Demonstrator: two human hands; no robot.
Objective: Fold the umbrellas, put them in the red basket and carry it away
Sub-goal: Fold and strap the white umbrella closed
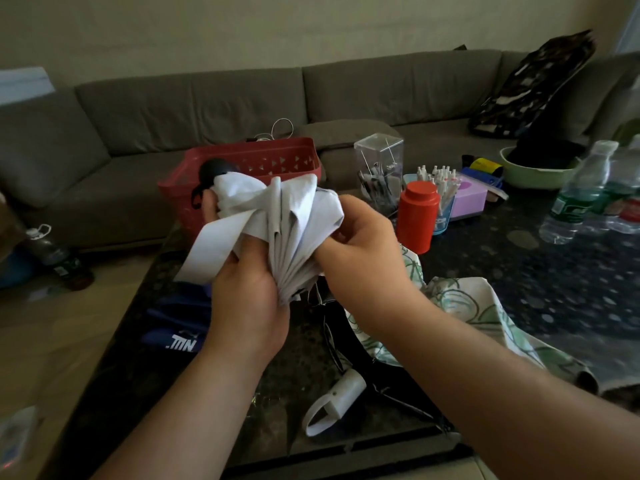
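White umbrella (277, 220) held up over the dark table (519, 271), at 6 o'clock from the red basket (249, 164), near enough for a short drop once bound. Left hand (249, 296) clenched round the gathered pleats at their lower end, grip keeping the folds stacked. Right hand (360, 237) pinching the canopy edge at 3 o'clock of the bundle, likely smoothing panels for wrapping. White strap (207, 247) hanging loose at 9 o'clock, not yet wound. Black handle (211, 171) pointing away, toward the basket. Green-patterned umbrella (467, 306) lying unfolded at 4 o'clock on the table, blue umbrella (176, 320) at 7 o'clock, probably awaiting their turn.
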